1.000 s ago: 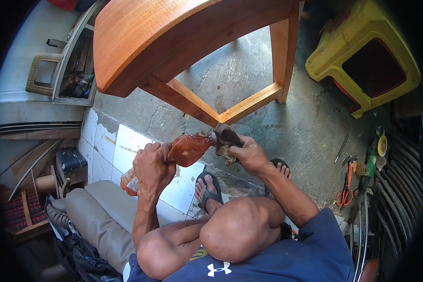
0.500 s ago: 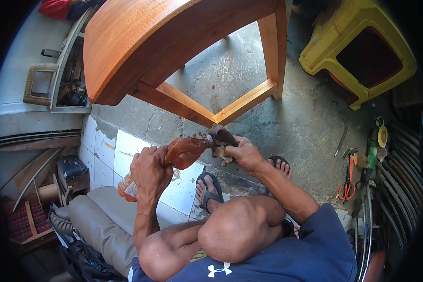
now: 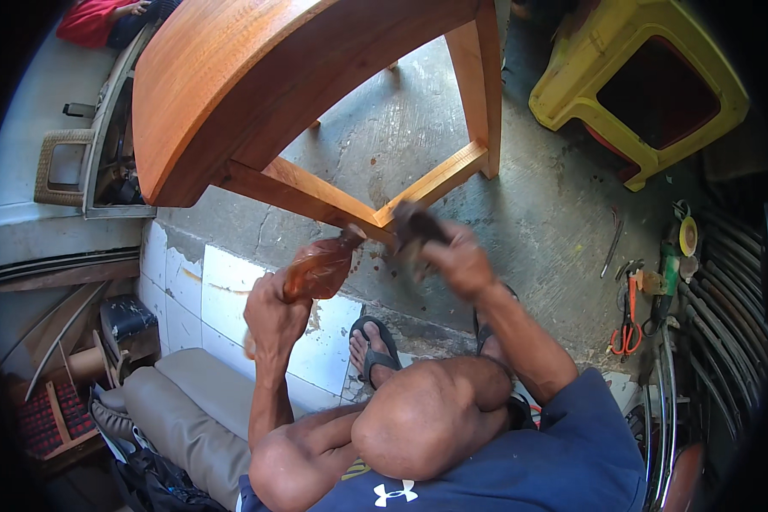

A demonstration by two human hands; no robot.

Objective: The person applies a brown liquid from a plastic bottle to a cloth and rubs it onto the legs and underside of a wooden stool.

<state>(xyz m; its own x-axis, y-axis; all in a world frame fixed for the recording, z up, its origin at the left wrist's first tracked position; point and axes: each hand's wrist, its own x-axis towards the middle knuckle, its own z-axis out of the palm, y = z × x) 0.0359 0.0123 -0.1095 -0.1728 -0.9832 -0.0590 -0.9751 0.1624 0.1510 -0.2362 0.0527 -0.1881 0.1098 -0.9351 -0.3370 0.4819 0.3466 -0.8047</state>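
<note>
Amber btl (image 3: 322,269) in L hand (image 3: 273,314)

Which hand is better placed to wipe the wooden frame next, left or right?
Probably the right hand: it holds the dark cloth, slightly blurred, close to the corner of the wooden frame. The left hand is occupied with the bottle.

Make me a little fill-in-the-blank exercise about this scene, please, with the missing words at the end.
1. The left hand grips a narrow-necked plastic ____.
2. The dark cloth is held in the person's ____.
3. The stool at the upper right is coloured ____.
4. The scissors with orange-red handles lie on the ____.

Missing words: bottle; right hand; yellow; floor.
</note>
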